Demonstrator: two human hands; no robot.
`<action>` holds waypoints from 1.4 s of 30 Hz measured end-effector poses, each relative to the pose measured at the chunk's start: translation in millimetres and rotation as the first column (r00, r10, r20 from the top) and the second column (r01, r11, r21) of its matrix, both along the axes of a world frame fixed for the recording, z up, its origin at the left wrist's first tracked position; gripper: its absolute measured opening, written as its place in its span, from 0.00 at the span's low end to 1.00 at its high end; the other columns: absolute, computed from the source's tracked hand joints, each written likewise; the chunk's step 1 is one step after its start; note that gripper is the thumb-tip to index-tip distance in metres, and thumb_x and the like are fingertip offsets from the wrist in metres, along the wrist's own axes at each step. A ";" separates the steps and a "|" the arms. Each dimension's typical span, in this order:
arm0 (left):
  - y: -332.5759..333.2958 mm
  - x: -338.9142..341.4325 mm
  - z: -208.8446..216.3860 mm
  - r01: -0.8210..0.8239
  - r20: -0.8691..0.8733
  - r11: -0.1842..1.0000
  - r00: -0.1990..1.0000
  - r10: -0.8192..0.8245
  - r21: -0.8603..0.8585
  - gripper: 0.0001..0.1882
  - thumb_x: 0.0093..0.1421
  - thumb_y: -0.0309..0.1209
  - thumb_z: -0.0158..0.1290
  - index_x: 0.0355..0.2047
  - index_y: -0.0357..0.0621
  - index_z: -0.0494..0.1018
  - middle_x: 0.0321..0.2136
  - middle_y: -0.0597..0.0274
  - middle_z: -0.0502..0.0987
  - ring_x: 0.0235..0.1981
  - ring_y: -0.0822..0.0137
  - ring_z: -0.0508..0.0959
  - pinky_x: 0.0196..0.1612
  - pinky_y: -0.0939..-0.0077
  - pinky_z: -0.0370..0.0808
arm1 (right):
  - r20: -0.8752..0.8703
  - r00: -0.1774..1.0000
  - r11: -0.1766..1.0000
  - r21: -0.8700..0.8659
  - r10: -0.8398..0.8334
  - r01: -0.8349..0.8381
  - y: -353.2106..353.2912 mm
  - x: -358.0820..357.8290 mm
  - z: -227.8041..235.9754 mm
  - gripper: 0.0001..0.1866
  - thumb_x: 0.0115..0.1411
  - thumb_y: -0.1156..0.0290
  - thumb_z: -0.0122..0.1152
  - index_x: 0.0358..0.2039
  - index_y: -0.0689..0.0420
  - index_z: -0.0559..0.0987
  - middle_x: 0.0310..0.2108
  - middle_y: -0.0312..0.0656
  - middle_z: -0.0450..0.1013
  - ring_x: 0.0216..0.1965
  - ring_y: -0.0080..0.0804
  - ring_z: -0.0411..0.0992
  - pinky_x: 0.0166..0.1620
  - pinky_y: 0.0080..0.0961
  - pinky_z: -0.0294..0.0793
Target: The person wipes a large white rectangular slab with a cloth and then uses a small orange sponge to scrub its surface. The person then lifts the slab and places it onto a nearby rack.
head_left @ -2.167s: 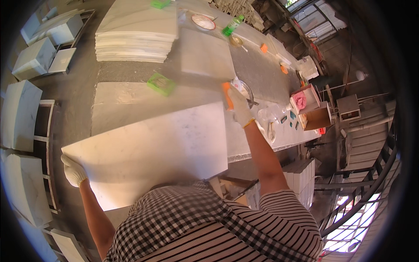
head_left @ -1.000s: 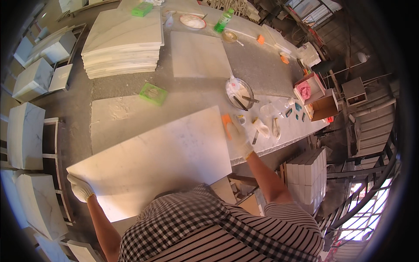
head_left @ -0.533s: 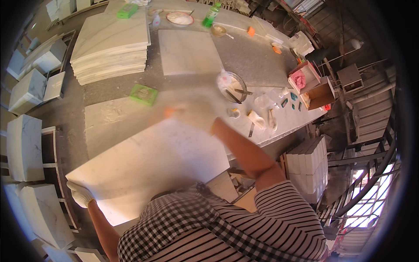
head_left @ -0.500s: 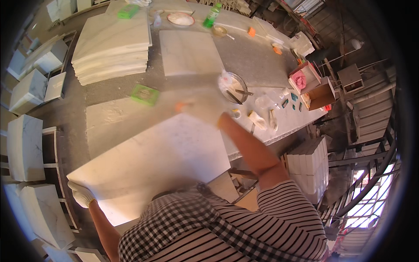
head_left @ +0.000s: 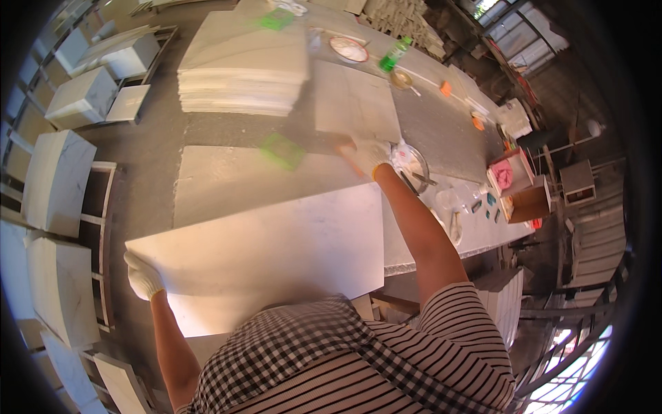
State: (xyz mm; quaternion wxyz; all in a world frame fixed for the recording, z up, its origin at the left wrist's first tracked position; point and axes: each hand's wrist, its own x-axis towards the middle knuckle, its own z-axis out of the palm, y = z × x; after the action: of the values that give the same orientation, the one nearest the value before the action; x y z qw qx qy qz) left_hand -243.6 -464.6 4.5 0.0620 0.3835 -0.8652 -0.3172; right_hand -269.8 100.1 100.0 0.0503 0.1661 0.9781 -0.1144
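A white marble slab point(head_left: 276, 252) lies in front of my body, overhanging the near side of the workbench. My left hand point(head_left: 143, 277), in a pale knit glove, grips the slab's left edge. Above its far edge is my right hand point(head_left: 374, 156), gloved as well, closed on a small orange tool point(head_left: 350, 157) too smeared by motion to name exactly. Just right of that hand stands a metal bowl point(head_left: 417, 168) of white material with dark-bladed tools lying in it. A green block point(head_left: 282, 150) rests on the bench beyond the slab.
At the back left rises a stack of slabs point(head_left: 241, 93); another flat slab point(head_left: 355, 100) lies beside it. A green bottle point(head_left: 395, 55) and a red-rimmed basin point(head_left: 349, 49) stand at the far side. Open boxes point(head_left: 525, 201) sit at the right edge. Marble blocks point(head_left: 58, 179) line the left.
My right hand has swung right with the orange tool, ending beside the bowl. The slab has turned slightly, its far edge now more level. The whole view has shifted.
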 end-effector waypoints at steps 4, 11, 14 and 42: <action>5.1 1.6 5.1 -0.004 -0.019 1.000 1.000 0.004 0.010 0.45 0.65 0.67 0.24 0.48 0.41 0.79 0.42 0.47 0.82 0.44 0.44 0.80 0.47 0.54 0.75 | -0.074 0.960 0.961 -0.039 0.269 -0.273 -61.8 -23.5 -1.7 0.37 0.57 0.44 0.56 0.63 0.50 0.68 0.57 0.52 0.70 0.58 0.46 0.68 0.58 0.35 0.67; 4.4 1.4 6.0 -0.007 -0.004 1.000 1.000 0.007 -0.016 0.46 0.65 0.67 0.23 0.47 0.41 0.79 0.41 0.47 0.82 0.43 0.45 0.80 0.46 0.54 0.74 | -0.018 0.896 0.894 0.083 0.444 -0.441 -118.4 -56.7 -23.7 0.36 0.56 0.47 0.58 0.64 0.43 0.66 0.51 0.48 0.73 0.52 0.47 0.72 0.52 0.42 0.71; 0.9 1.9 1.0 0.025 -0.033 0.999 0.999 -0.024 0.049 0.46 0.65 0.67 0.24 0.47 0.41 0.79 0.40 0.46 0.82 0.43 0.44 0.80 0.45 0.53 0.74 | -0.039 0.910 0.906 -0.086 0.413 -0.415 -87.6 -37.3 11.0 0.33 0.56 0.49 0.59 0.62 0.44 0.70 0.51 0.45 0.75 0.47 0.44 0.75 0.49 0.38 0.73; -0.5 0.1 -2.1 -0.030 0.006 1.000 1.000 0.030 0.006 0.45 0.65 0.68 0.25 0.48 0.44 0.79 0.41 0.49 0.82 0.44 0.46 0.81 0.47 0.56 0.75 | 0.015 0.907 0.855 -0.340 0.420 -0.390 -72.0 19.1 27.0 0.16 0.60 0.54 0.55 0.42 0.46 0.84 0.42 0.41 0.80 0.41 0.39 0.77 0.44 0.35 0.75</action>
State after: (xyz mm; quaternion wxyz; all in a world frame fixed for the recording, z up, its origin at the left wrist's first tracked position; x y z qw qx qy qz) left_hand -243.5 -465.1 2.4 0.0628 0.3977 -0.8584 -0.3178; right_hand -250.8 28.1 127.1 0.1435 -0.0494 0.9548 -0.2556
